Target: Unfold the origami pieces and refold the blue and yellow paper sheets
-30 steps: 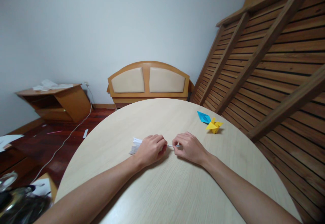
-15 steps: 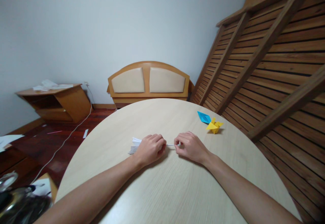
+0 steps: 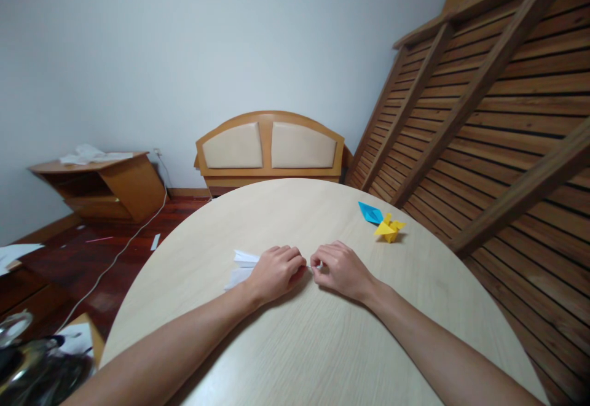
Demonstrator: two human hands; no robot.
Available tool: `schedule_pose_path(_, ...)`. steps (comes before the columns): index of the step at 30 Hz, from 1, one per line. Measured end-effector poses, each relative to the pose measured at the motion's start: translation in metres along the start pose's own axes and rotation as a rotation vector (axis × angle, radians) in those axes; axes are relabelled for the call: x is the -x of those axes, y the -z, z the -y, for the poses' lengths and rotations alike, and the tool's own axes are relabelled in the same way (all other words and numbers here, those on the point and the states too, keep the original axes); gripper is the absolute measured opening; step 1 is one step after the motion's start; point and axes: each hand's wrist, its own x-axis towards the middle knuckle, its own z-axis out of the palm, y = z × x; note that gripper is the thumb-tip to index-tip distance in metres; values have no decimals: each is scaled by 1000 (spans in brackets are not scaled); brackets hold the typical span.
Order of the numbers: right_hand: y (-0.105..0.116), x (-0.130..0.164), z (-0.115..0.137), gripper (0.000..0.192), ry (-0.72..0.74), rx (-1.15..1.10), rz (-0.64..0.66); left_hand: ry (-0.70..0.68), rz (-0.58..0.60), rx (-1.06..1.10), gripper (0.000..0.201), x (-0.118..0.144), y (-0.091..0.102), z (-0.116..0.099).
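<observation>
Compared with the earlier views, both hands are sitting closer together and the white folded paper [image 3: 240,266] is lying slightly further toward the left, with more of it showing. Left hand [image 3: 273,272] is resting knuckles-up on the paper, fingers curled and pressing it against the round table [image 3: 322,344]. Right hand [image 3: 338,268] is pinching the paper's narrow tip between thumb and forefinger, its remaining fingers curled under. Paper is lying flat near the table's centre. Blue origami piece [image 3: 370,212] and yellow origami piece [image 3: 389,228] are sitting touching each other, well apart from the hands, toward the far right edge.
</observation>
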Motion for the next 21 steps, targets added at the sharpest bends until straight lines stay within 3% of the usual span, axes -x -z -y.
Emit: schedule_pose_path(21,4,0,-5,10,-15,-1,-12,21,6,-12,8,1,3,2)
